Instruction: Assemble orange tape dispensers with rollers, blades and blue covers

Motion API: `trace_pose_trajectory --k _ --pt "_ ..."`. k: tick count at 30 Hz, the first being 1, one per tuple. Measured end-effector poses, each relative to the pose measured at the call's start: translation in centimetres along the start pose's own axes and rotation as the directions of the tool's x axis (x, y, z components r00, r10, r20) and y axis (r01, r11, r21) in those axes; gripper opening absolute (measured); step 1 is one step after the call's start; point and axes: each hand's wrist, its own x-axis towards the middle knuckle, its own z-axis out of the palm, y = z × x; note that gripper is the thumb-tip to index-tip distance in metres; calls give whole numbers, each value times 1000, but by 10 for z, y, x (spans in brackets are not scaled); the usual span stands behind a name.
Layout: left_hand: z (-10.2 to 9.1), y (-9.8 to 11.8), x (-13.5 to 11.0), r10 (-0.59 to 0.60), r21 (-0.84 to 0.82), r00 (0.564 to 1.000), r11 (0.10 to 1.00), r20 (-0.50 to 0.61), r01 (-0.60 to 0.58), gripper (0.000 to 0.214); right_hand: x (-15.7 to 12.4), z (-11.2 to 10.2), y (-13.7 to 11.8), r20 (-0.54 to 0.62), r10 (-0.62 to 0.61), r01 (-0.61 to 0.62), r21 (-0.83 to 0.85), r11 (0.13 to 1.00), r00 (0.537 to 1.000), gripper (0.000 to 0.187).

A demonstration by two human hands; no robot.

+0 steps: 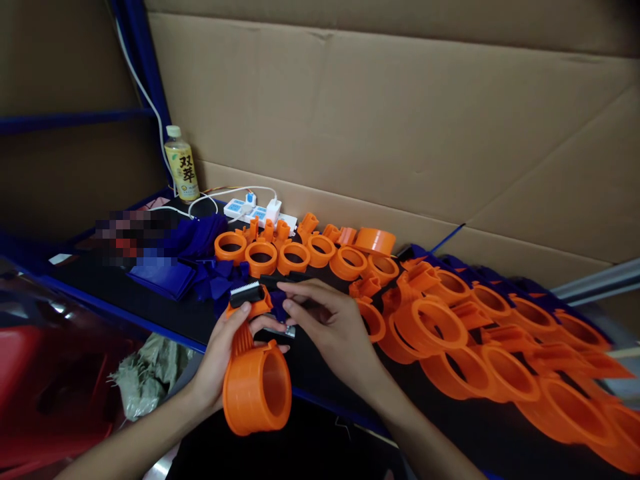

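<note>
Orange tape dispenser (pixel 243 397), one: it is sitting in the left hand (pixel 217 363), above the near edge of the black table (pixel 165 310), its wide ring hanging lowest. Black blade holder (pixel 246 297) with white teeth: it is topping the dispenser's upper end. Left hand: it is curling round the handle, thumb lying beside the blade holder. Right hand (pixel 340 327): it is hovering just beside, thumb and forefinger lying close together; cannot tell whether they are gripping anything. Drink bottle (pixel 175 143): it is standing upright at the back left, its yellow label (pixel 183 167) showing two large dark characters, 双萃; smaller print is blurring. White power strip (pixel 235 209): it is lying behind several orange rings (pixel 261 272). Blue plastic pieces (pixel 163 277): they are lying at left.
</note>
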Motion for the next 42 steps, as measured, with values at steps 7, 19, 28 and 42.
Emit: trace_pose_trajectory --k 7,19,28,42 --pt "-1 -4 1 -42 -55 995 998 -87 38 24 -5 -3 2 170 82 -77 -38 996 982 35" --pt "5 -3 -5 -44 -54 991 998 -125 37 23 -16 -2 1 115 -66 89 -206 974 991 36" --pt "0 -2 -5 -135 86 989 988 60 130 16 -7 -20 -1 239 -156 212 -231 950 958 39" --pt "-3 3 -11 -224 239 971 951 86 198 18 -15 -25 18 252 -253 304 -191 933 934 34"
